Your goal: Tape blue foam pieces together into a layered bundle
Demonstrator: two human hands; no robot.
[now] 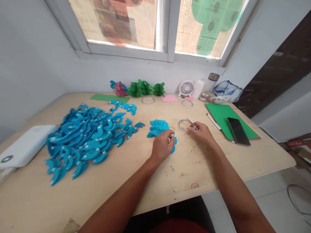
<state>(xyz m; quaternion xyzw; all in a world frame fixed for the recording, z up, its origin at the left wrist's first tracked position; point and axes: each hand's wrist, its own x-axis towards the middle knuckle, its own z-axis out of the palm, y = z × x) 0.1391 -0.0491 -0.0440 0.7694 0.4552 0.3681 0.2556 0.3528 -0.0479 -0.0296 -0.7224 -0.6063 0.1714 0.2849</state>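
Observation:
My left hand (pixel 163 142) rests on the table with its fingers curled over a curved blue paper piece (pixel 173 149), partly hidden under the thumb. Just behind that hand stands a fanned, pleated row of blue paper pieces (pixel 157 126). My right hand (pixel 201 132) is closed around a slim, pointed metal tool (pixel 193 125); its exact kind is too small to tell. The tool's tip points left and away, over the edge of a thin roll of tape (pixel 179 125) lying flat beside the fingers. To the left spreads a large heap of curved blue paper pieces (pixel 92 136) with small white squares on them.
A white device (pixel 28 144) lies at the left edge. Along the back are green paper shapes (pixel 145 88), a small fan (pixel 186 88) and a glass bottle (pixel 209 86). A phone (pixel 238 130) lies on green sheets (pixel 220 115) at right, beside a pen (pixel 213 121).

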